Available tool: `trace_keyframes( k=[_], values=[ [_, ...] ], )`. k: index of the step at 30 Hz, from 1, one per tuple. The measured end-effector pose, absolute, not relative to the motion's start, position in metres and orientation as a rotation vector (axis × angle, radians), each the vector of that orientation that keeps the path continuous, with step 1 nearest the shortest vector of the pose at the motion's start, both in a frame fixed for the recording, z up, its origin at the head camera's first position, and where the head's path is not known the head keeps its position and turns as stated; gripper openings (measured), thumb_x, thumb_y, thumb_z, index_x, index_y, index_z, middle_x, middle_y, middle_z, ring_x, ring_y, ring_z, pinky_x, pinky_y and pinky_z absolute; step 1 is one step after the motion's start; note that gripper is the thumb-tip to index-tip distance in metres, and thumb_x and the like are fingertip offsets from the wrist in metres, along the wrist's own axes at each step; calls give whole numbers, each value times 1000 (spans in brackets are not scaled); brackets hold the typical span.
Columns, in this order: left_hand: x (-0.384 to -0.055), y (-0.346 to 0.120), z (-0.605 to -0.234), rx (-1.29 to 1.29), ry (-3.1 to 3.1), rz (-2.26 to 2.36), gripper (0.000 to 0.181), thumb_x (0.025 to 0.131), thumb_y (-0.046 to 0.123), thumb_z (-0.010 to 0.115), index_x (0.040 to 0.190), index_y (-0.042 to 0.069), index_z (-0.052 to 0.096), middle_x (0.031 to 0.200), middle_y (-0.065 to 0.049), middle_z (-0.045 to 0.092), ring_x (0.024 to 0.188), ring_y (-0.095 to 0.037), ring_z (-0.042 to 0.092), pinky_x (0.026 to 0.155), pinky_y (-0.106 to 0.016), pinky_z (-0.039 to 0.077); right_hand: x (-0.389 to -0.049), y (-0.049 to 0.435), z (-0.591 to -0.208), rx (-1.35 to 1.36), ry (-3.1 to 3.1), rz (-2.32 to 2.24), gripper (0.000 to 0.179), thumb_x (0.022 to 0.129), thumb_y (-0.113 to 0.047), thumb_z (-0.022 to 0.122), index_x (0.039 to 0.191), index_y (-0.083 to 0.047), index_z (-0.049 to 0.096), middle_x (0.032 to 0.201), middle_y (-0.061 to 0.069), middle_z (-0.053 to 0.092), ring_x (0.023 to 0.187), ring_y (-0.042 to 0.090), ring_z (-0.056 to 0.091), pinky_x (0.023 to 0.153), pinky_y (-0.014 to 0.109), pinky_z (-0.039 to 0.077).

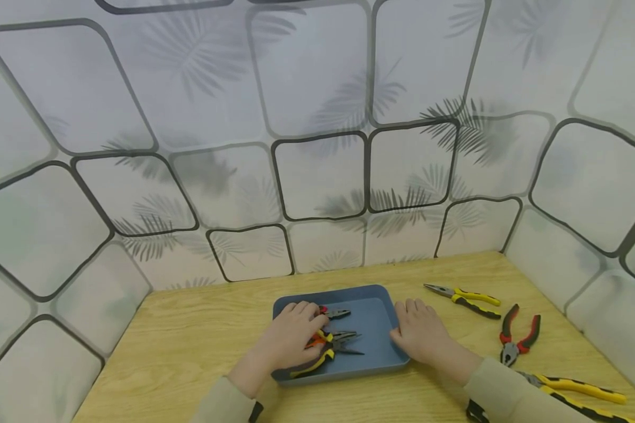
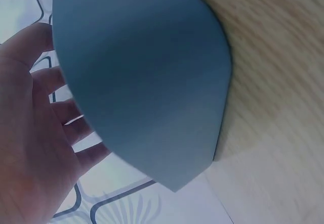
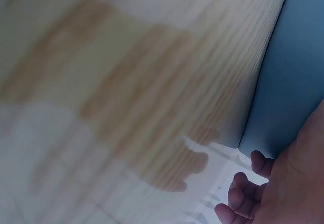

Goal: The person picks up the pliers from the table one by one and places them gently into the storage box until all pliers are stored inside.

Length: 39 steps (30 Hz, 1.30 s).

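A blue-grey tray (image 1: 383,346) lies on the table between both hands. My left hand (image 1: 291,338) reaches over its left wall in the head view, fingers spread loosely above the handles of pliers. Inside are red-handled pliers (image 1: 338,314), orange-handled pliers (image 1: 344,335) and needle-nose pliers (image 1: 346,350) with yellow-black handles, partly hidden by that hand. In the left wrist view, the tray's outer wall (image 2: 147,87) covers the fingertips. My right hand (image 1: 420,335) holds the right rim, thumb over the edge, while its fingers (image 3: 245,198) stay outside the tray.
On the right of the wooden table (image 1: 201,341) lie long-nose pliers (image 1: 460,298), red-black pliers (image 1: 513,346) with spread handles and yellow-black pliers (image 1: 571,386), partly behind the right sleeve. A dark object (image 1: 475,412) shows under that sleeve. Patterned fabric (image 1: 323,176) rises behind and beside the table.
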<state>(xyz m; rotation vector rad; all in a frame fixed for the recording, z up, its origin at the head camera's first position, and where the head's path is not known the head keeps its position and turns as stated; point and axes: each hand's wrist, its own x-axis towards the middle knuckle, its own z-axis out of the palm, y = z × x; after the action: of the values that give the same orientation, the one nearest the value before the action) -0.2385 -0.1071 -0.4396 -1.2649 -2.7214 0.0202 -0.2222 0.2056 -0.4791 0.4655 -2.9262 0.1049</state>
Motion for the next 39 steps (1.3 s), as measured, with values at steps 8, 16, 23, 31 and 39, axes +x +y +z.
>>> trace_keyframes(
  k=[8,16,23,31,39],
  values=[
    [-243,-116,-439,-1245,-2709,-18,32,99,33,69,128,20,68,124,-4,64,117,-24,60,104,-47,51,-222,205,-478,459,-2939,91,28,94,-22,63,111,0,56,91,14,53,80,29,47,71,44,45],
    [-245,-126,-435,-1214,-2712,-24,33,99,33,71,128,19,68,118,-3,61,111,-23,58,103,-47,51,-221,205,-476,455,-2940,94,25,93,-22,64,105,-2,55,88,12,51,78,27,45,69,42,42],
    [-244,-134,-427,-1186,-2742,-33,36,100,33,69,132,16,68,118,-4,62,112,-25,59,101,-49,50,-221,205,-478,459,-2916,66,24,93,-22,64,104,-3,55,87,11,49,77,26,42,67,40,40],
    [-245,-145,-423,-1158,-2772,-17,36,102,32,68,132,14,65,123,-8,61,117,-29,58,105,-52,49,-221,205,-479,464,-2883,16,30,93,-23,64,113,-2,58,92,13,53,79,27,46,68,42,43],
    [-246,-156,-419,-1073,-2791,-77,32,102,30,67,130,13,65,128,-11,62,122,-33,59,106,-57,48,-221,206,-479,467,-2876,-4,29,93,-24,64,113,-4,58,90,11,49,76,25,40,67,39,37]
  ],
)
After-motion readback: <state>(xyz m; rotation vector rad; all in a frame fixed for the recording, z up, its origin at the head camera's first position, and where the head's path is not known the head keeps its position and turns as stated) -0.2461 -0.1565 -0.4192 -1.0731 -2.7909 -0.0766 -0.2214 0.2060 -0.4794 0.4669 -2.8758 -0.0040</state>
